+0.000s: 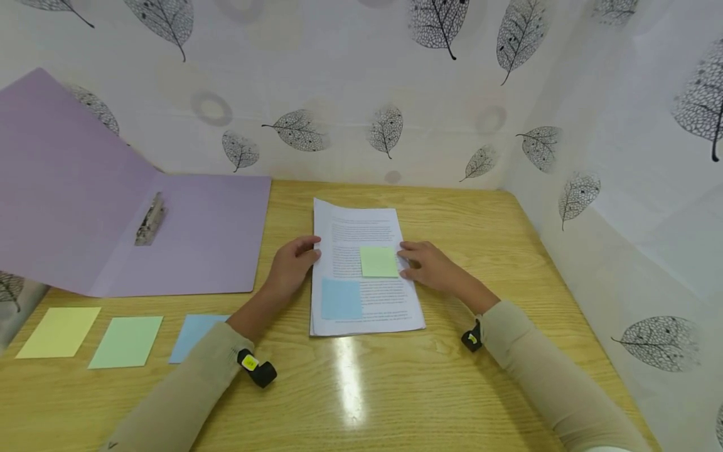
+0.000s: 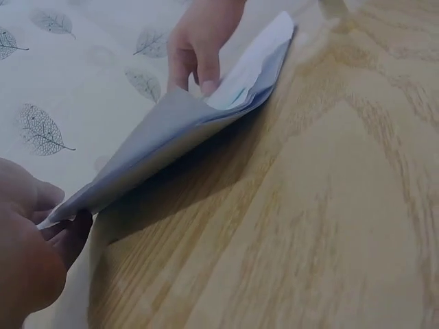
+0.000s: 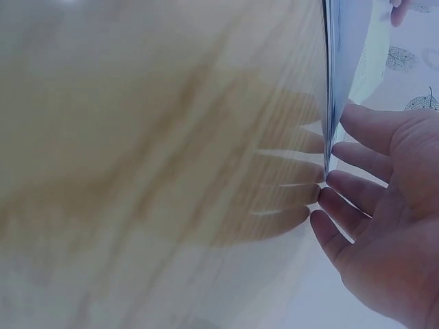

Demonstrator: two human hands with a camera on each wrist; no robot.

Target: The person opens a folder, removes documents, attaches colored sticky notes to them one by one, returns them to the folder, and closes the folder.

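Note:
A stack of printed papers [image 1: 375, 317] lies in front of me on the table, its upper left corner curling up. A green sticky note [image 1: 379, 262] and a blue sticky note [image 1: 341, 299] are on its top sheet. My left hand [image 1: 294, 267] pinches the left edge, thumb above and fingers beneath, as the left wrist view shows; the stack's near side is raised off the wood there. At the right edge, my right hand [image 1: 432, 267] touches the papers with extended fingertips; in the right wrist view its fingers [image 3: 357, 192] meet the sheet edges.
To the left, a lilac folder [image 1: 220, 245] stands spread, with a metal clip [image 1: 150, 220] near its spine. In front of it lie a yellow note [image 1: 59, 333], a green note [image 1: 125, 342] and a blue note [image 1: 194, 336], partly behind my left sleeve. Leaf-patterned cloth [image 1: 339, 75] borders the table.

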